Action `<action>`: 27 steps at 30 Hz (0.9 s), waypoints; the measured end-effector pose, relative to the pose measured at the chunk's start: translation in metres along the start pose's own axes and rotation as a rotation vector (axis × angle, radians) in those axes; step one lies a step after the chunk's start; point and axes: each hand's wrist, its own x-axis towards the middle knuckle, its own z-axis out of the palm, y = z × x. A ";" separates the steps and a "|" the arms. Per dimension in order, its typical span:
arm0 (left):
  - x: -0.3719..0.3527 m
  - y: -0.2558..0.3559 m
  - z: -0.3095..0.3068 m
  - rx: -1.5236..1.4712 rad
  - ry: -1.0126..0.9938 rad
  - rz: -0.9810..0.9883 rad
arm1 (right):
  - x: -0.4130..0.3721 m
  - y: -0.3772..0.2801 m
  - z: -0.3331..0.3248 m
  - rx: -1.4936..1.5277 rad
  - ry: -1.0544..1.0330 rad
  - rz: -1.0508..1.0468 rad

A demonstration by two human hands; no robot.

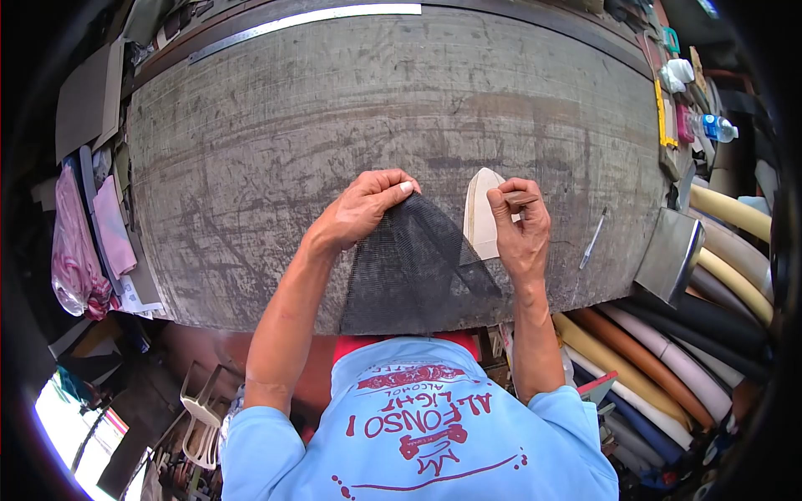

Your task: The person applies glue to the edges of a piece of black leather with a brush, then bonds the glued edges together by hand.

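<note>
My left hand (pixel 368 204) pinches the top corner of a piece of black mesh fabric (pixel 409 271), which hangs and drapes toward the table's front edge. The mesh is see-through and folded over on its right side. In my right hand (pixel 525 230), between thumb and curled fingers, is a small brown flat piece (pixel 522 198) whose kind I cannot make out. Just left of that hand, a cream pointed template (pixel 480 213) lies on the table, partly covered by the hand and by the mesh at its lower edge.
The worn grey table (pixel 292 125) carries a pen (pixel 593 238) at right and a long metal ruler (pixel 309 29) at the far edge. A metal block (pixel 668 255) sits at the right corner. Rolls of material (pixel 643 367) fill the lower right. Plastic-wrapped cloth (pixel 77 242) hangs at left.
</note>
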 end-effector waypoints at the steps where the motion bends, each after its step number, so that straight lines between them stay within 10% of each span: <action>1: -0.001 0.002 0.000 0.014 0.000 -0.010 | 0.000 -0.003 -0.002 -0.087 0.003 -0.068; 9: 0.010 0.013 -0.005 0.327 -0.093 0.094 | 0.000 0.006 -0.004 -0.458 -0.012 -0.355; 14: 0.028 0.007 -0.007 0.999 -0.008 0.531 | 0.001 0.037 0.019 0.041 -0.324 -0.019; 17: 0.019 0.005 0.017 1.081 0.489 0.712 | -0.003 0.032 0.040 0.342 -0.437 0.316; 27: 0.007 -0.034 0.046 0.295 0.622 0.015 | 0.004 0.023 0.070 0.536 -0.322 0.528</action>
